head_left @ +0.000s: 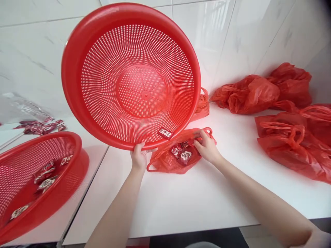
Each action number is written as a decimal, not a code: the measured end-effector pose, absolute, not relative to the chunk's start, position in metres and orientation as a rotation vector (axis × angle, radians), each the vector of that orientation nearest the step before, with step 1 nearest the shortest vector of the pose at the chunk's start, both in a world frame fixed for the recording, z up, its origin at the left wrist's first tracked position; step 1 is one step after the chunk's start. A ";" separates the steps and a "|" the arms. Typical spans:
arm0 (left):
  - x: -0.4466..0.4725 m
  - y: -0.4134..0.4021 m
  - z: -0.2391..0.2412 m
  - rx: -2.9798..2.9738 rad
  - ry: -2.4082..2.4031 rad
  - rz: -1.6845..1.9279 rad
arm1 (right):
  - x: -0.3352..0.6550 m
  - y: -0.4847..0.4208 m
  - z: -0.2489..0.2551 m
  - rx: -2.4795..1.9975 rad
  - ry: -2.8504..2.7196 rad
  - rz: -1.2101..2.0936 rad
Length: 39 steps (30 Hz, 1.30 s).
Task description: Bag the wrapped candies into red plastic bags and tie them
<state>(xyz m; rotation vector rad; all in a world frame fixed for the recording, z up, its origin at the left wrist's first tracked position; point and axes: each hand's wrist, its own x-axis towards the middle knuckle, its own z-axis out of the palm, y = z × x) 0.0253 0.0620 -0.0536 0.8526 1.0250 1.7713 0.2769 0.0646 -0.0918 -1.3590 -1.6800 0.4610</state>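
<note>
My left hand (140, 156) grips the lower rim of a big red plastic colander (141, 91), tilted up so that its inside faces me. One small dark red packet (164, 133) lies inside it, close to the rim at the lower right. Just below that rim, a thin red plastic bag (165, 162) lies open on the white table with several dark red packets (182, 153) in it. With pinched fingers, my right hand (205, 146) holds the right edge of this bag's mouth.
At left stands another red colander (77, 165) with several packets inside. Behind it lie more packets (43, 127) and a clear plastic wrapper (27, 106). Filled red bags (248, 94) sit along the tiled wall, and more bags (294, 137) are at right. A seam divides the white tabletop (176, 203).
</note>
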 end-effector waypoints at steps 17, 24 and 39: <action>0.064 0.036 -0.066 0.792 1.008 1.441 | 0.255 0.036 -0.077 -1.019 -2.259 -0.171; 0.049 0.051 -0.059 0.765 1.040 1.662 | 0.263 0.040 -0.082 -0.689 -2.280 -0.009; 0.032 0.061 -0.056 0.667 1.086 1.659 | 0.263 0.057 -0.093 -1.088 -1.433 0.850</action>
